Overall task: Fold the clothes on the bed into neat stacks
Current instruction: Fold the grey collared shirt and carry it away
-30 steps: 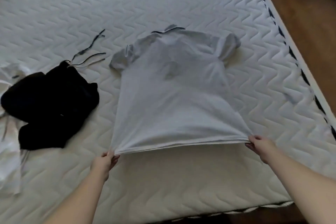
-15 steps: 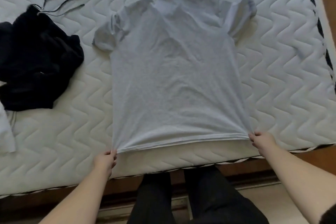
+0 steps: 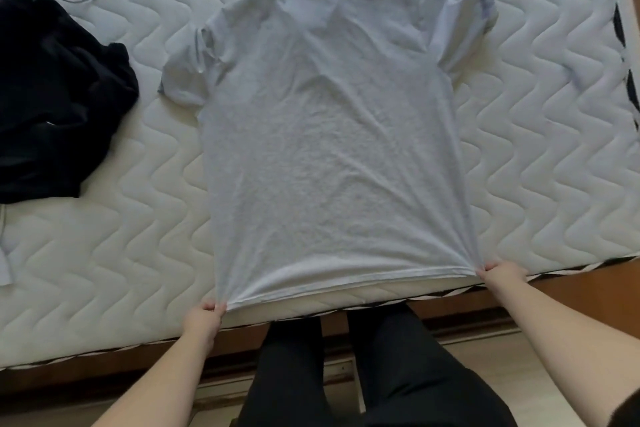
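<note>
Black garment point(image 3: 59, 97) cut off at the left edge — grey polo shirt point(image 3: 329, 135) lies flat on the bed point(image 3: 536, 149), its hem corners pinched by left hand point(image 3: 203, 317) and right hand point(image 3: 502, 276).

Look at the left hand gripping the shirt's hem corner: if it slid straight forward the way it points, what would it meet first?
The grey polo shirt itself: the left hand already pinches its hem corner, so going forward would probably bunch the fabric over the mattress.
</note>
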Available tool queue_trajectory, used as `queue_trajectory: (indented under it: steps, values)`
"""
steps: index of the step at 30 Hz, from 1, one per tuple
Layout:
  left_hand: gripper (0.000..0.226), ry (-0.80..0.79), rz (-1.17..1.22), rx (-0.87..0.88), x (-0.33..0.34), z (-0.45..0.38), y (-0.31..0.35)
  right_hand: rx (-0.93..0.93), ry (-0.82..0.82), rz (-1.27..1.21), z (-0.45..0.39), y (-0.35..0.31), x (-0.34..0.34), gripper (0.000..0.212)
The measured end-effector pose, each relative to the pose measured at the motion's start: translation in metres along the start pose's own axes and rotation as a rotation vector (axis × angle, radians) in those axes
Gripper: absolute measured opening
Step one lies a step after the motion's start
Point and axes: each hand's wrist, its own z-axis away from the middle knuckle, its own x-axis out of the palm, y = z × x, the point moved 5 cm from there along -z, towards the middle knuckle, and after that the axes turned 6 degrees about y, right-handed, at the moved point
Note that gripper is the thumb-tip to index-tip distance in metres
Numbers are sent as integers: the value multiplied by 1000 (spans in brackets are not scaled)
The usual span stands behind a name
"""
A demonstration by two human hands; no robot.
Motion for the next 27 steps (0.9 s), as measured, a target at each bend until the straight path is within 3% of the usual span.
queue_trajectory:
  steps: [4, 7, 11, 18, 27]
  values:
    - [18, 48, -116, 101, -4, 5, 14, 31, 45, -150, 2, -8, 4, 34]
    - [25, 66, -164, 211, -8, 7, 37, 62, 197, -274, 15, -27, -12, 40]
    - [27, 84, -142, 367, -10, 12, 92, -143, 367, -284, 42, -89, -37, 43]
    - [23, 46, -142, 654, 2, 12, 214, -533, 316, -354, 74, -232, -52, 45]
    - [41, 155, -42, 803, -26, -28, 364, -917, 164, -320, 103, -379, -58, 52]
